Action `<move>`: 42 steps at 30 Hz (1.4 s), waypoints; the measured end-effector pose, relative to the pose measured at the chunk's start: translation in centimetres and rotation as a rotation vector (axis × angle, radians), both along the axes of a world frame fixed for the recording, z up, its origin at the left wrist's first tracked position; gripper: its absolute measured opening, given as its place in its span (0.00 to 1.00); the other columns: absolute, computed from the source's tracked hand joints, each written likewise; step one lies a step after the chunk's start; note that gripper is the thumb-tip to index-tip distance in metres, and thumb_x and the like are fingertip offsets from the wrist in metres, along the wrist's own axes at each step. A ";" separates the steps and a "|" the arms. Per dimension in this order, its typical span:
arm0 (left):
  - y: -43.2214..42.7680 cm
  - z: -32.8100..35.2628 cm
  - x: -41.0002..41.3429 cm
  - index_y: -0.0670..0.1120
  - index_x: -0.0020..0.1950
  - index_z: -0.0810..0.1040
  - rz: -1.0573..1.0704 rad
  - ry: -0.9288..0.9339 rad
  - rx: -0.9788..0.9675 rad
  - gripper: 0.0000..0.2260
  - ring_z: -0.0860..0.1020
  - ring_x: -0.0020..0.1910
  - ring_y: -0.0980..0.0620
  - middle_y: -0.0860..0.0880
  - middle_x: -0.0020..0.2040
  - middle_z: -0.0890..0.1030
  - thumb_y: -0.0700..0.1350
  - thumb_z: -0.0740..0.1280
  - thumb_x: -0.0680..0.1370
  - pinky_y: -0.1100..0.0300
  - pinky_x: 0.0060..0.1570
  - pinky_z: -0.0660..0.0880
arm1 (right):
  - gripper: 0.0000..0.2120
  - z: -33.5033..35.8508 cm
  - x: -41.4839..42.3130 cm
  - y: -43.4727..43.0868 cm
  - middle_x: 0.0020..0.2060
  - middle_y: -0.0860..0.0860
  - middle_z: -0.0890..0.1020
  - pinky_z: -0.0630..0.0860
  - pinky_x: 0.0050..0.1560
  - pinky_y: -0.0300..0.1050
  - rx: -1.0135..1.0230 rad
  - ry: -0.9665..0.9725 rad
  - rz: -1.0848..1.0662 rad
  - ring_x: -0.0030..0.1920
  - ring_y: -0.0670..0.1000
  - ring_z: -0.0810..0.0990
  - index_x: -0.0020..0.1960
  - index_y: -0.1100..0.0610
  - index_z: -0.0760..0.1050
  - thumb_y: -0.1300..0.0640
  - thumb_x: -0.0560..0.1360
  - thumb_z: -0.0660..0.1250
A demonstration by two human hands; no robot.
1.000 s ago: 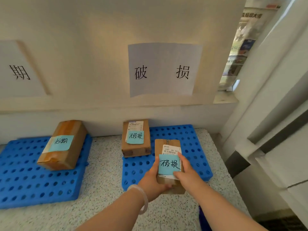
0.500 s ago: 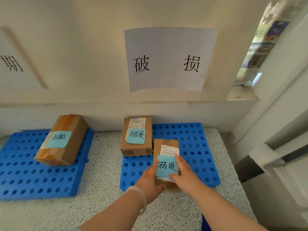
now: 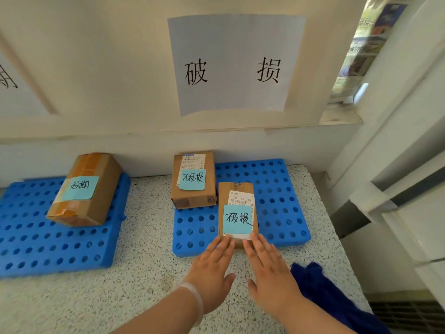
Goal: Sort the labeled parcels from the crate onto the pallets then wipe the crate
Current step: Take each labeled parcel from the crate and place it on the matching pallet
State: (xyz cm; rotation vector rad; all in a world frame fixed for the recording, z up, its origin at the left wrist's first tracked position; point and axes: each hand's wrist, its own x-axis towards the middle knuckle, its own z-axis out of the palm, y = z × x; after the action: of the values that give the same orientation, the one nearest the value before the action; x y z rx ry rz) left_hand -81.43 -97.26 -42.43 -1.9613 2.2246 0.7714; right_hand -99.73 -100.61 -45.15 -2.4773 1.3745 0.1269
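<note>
A small brown parcel (image 3: 237,208) with a blue sticky note lies flat on the right blue pallet (image 3: 281,201). My left hand (image 3: 212,268) and my right hand (image 3: 269,271) rest flat just in front of it, fingers spread, fingertips touching its near edge. Neither hand holds anything. A second parcel (image 3: 193,179) with the same note stands at the pallet's back left corner. A larger taped parcel (image 3: 85,189) with a different note sits on the left blue pallet (image 3: 48,244). The crate is out of view.
A paper sign (image 3: 234,63) with two characters hangs on the wall above the right pallet. A dark blue cloth (image 3: 320,288) lies on the speckled counter (image 3: 149,213) at my right. White door frames stand close on the right.
Both hands set the small parcel down on the right pallet and let go of it. They have drawn back to its near edge, and the camera has moved closer.
</note>
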 end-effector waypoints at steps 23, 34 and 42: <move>-11.5 0.9 2.3 0.54 0.79 0.39 0.129 -0.236 0.008 0.32 0.32 0.76 0.50 0.58 0.79 0.37 0.66 0.38 0.79 0.40 0.73 0.32 | 0.41 0.2 4.3 -12.7 0.74 0.44 0.29 0.36 0.75 0.47 0.051 -0.074 0.029 0.74 0.44 0.27 0.77 0.48 0.32 0.29 0.70 0.36; -9.6 2.5 2.5 0.57 0.78 0.37 0.104 -0.234 -0.043 0.31 0.34 0.77 0.50 0.55 0.79 0.37 0.65 0.46 0.80 0.40 0.74 0.36 | 0.43 3.1 4.0 -10.5 0.75 0.44 0.30 0.32 0.73 0.46 0.025 -0.076 -0.006 0.73 0.44 0.28 0.78 0.48 0.33 0.32 0.75 0.52; -3.1 5.9 0.8 0.60 0.77 0.36 0.023 -0.190 -0.167 0.35 0.37 0.78 0.49 0.53 0.79 0.37 0.67 0.51 0.78 0.42 0.74 0.36 | 0.46 7.0 2.0 -1.3 0.78 0.45 0.37 0.32 0.74 0.50 -0.058 -0.049 -0.134 0.75 0.44 0.32 0.79 0.45 0.38 0.27 0.72 0.56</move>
State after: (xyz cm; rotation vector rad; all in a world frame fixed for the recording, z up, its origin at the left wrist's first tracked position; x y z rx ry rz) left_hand -80.58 -100.38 -36.57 -2.0393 2.2202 0.3916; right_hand -97.74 -101.95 -38.16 -2.4079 1.5386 -0.0037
